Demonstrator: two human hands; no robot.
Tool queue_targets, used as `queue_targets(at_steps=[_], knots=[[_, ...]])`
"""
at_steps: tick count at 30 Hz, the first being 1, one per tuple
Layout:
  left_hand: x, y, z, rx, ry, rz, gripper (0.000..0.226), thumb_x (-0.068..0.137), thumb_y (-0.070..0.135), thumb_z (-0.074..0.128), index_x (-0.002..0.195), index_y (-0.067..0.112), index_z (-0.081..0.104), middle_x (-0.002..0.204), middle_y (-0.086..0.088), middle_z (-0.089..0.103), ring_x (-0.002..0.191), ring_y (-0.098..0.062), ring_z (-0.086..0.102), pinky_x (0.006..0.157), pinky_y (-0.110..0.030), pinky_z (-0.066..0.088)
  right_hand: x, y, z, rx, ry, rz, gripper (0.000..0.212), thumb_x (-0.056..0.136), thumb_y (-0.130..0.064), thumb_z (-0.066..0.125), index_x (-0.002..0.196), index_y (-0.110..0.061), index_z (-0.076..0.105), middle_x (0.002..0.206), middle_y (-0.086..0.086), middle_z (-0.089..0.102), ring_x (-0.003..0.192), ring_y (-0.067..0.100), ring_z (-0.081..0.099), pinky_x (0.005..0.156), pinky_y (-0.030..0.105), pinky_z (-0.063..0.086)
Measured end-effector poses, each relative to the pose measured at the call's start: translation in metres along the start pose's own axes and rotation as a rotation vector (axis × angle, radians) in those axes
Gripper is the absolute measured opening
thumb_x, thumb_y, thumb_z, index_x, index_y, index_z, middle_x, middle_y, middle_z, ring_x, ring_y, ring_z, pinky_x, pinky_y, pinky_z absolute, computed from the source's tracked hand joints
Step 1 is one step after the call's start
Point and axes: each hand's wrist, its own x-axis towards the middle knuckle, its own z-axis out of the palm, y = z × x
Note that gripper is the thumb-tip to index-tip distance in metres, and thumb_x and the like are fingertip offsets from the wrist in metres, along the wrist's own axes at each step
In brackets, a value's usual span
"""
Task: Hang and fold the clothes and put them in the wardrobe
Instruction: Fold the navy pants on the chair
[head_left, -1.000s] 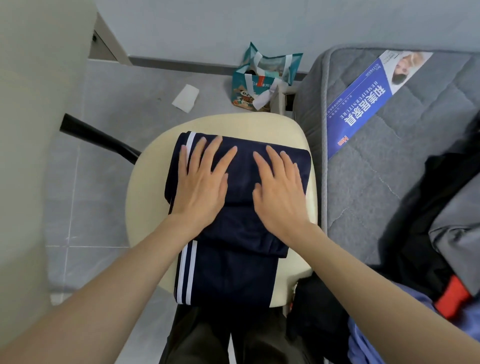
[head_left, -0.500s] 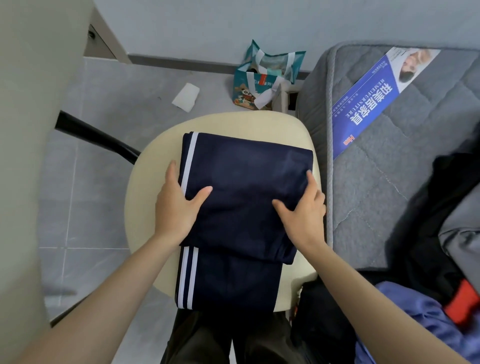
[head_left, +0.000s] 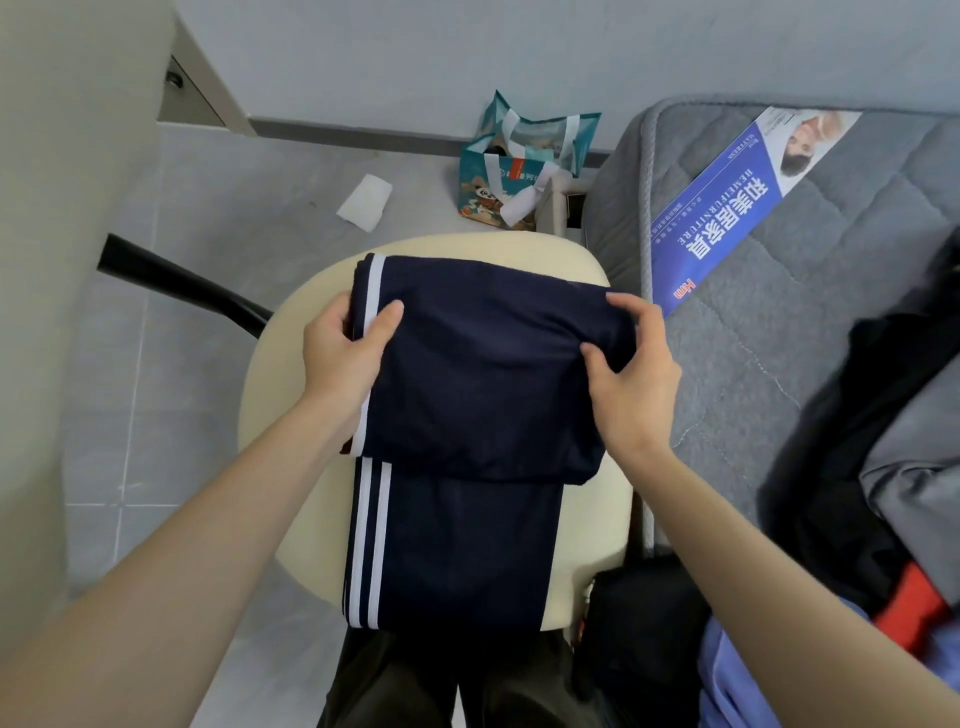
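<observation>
Navy trousers with white side stripes (head_left: 467, 395) lie partly folded on a cream round chair seat (head_left: 597, 561). The upper folded layer covers the far half, and the lower leg part hangs toward me over the seat's near edge. My left hand (head_left: 343, 358) grips the striped left edge of the folded layer, thumb on top. Over at the fold's right edge, my right hand (head_left: 631, 374) pinches the cloth, which bunches between thumb and fingers.
A grey mattress (head_left: 831, 312) with a blue leaflet (head_left: 727, 208) lies to the right, with a pile of dark, grey, red and blue clothes (head_left: 883, 467) on it. A teal bag (head_left: 524, 166) and white paper (head_left: 365, 201) sit on the tiled floor. A pale panel (head_left: 52, 260) stands left.
Both hands went from lying flat on top of the trousers to the fold's two side edges, then slid further up and took hold of the cloth.
</observation>
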Motion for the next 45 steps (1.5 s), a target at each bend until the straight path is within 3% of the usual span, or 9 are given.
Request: queue_targets(at_steps=[6,10,15,18,21,23,29,38,45], knots=[[-0.008,-0.004,0.014,0.473,0.222,0.263,0.063,0.09,0.015,0.062,0.146,0.015,0.032,0.143,-0.014,0.038,0.132,-0.029,0.035,0.11,-0.039,0.028,0.0,0.001,0.009,-0.399,-0.103,0.055,0.05,0.087,0.0,0.049,0.135,-0.016,0.049,0.151,0.012,0.026,0.133,0.031,0.029,0.11,0.033,0.028],[-0.045,-0.029,0.024,0.943,-0.097,0.731,0.061,0.096,0.025,0.046,0.152,0.019,0.022,0.159,-0.005,0.017,0.147,-0.027,0.011,0.116,-0.054,0.011,-0.038,0.001,0.026,-0.564,-0.279,-0.35,0.061,0.095,-0.015,0.048,0.151,-0.021,0.026,0.161,0.008,0.01,0.148,0.03,0.007,0.12,0.046,0.012],[-0.04,-0.071,0.023,1.127,-0.287,0.585,0.065,0.1,0.042,0.031,0.149,0.029,-0.01,0.157,-0.003,-0.02,0.143,-0.031,-0.021,0.117,-0.045,-0.008,-0.044,0.033,0.042,-0.792,-0.582,-0.316,0.062,0.103,-0.044,0.022,0.147,-0.034,-0.021,0.154,-0.005,-0.031,0.141,0.025,-0.03,0.12,0.048,-0.004],[-0.037,-0.066,0.024,1.085,-0.305,0.58,0.062,0.098,0.039,0.034,0.152,0.025,0.006,0.16,-0.01,-0.005,0.145,-0.037,-0.009,0.118,-0.047,0.001,-0.035,0.029,0.034,-0.7,-0.527,-0.348,0.058,0.101,-0.038,0.037,0.153,-0.033,0.012,0.162,-0.003,-0.003,0.148,0.029,0.002,0.119,0.046,0.014],[-0.031,-0.038,0.023,0.834,-0.198,0.646,0.035,0.089,0.001,0.061,0.122,0.012,0.061,0.129,-0.015,0.048,0.123,-0.035,0.041,0.098,-0.048,0.046,-0.011,0.006,0.019,-0.523,-0.329,-0.448,0.036,0.092,-0.018,0.059,0.128,-0.019,0.059,0.139,0.006,0.048,0.115,0.029,0.051,0.095,0.043,0.046],[-0.011,-0.006,0.022,0.746,-0.163,0.671,0.038,0.078,-0.015,0.06,0.104,0.011,0.065,0.113,-0.011,0.051,0.109,-0.028,0.046,0.084,-0.042,0.05,0.017,-0.013,0.015,-0.46,-0.269,-0.456,0.033,0.091,-0.014,0.058,0.125,-0.015,0.059,0.131,0.006,0.053,0.112,0.027,0.052,0.094,0.039,0.044],[0.057,0.057,0.039,1.459,-0.566,0.489,0.078,0.082,0.032,0.071,0.145,0.017,0.027,0.145,-0.007,0.03,0.136,-0.027,0.028,0.114,-0.058,0.003,0.087,-0.049,0.031,-0.77,-0.737,-0.228,0.073,0.088,-0.034,0.063,0.149,-0.023,0.024,0.144,0.008,0.04,0.128,0.031,0.041,0.104,0.044,0.036],[0.06,0.064,0.047,1.62,-0.589,0.536,0.048,0.079,0.039,0.07,0.116,0.012,0.057,0.122,-0.008,0.048,0.118,-0.026,0.041,0.105,-0.034,0.028,0.085,-0.06,0.041,-0.919,-0.825,-0.372,0.037,0.085,-0.03,0.064,0.112,-0.016,0.043,0.11,0.007,0.056,0.093,0.025,0.05,0.07,0.035,0.033],[0.07,0.127,0.031,1.4,-0.19,0.798,0.033,0.081,0.024,0.068,0.106,0.01,0.052,0.106,-0.01,0.061,0.1,-0.031,0.054,0.088,-0.036,0.037,0.121,-0.116,0.011,-0.874,-0.413,-0.646,0.035,0.079,-0.017,0.063,0.108,-0.012,0.045,0.108,0.008,0.053,0.1,0.03,0.05,0.063,0.035,0.029]])
